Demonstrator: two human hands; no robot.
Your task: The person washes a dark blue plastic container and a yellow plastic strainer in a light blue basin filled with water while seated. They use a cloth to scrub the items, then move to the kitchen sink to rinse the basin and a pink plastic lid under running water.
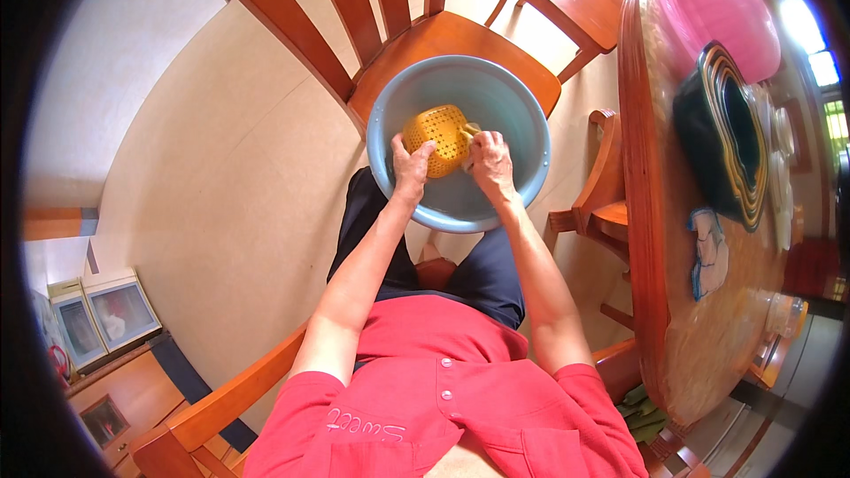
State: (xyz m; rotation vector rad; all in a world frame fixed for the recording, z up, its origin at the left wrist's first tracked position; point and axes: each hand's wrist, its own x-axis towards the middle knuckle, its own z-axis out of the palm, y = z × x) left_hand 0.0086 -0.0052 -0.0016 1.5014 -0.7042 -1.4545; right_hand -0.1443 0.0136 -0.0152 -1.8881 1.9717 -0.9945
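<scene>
A yellow perforated plastic basket (436, 131) is tilted inside a round blue-grey basin (387, 179), which rests on a wooden chair seat in front of me. My left hand (411, 170) grips the basket's left side, thumb on its near face. At the basket's right edge, my right hand (491, 161) is closed on a crumpled, pale yellowish piece that looks like a small cloth (471, 130). Its fingers press this against the basket. Both hands are within the basin's rim, and a little water seems to lie at the bottom.
At right, a round wooden table (651, 301) bears a pink tub (719, 18), nested dark-green and yellow containers (722, 137) and a white cloth with blue edging (708, 255). Wooden chairs (602, 168) stand around it. Clear-fronted boxes (122, 308) are at lower left.
</scene>
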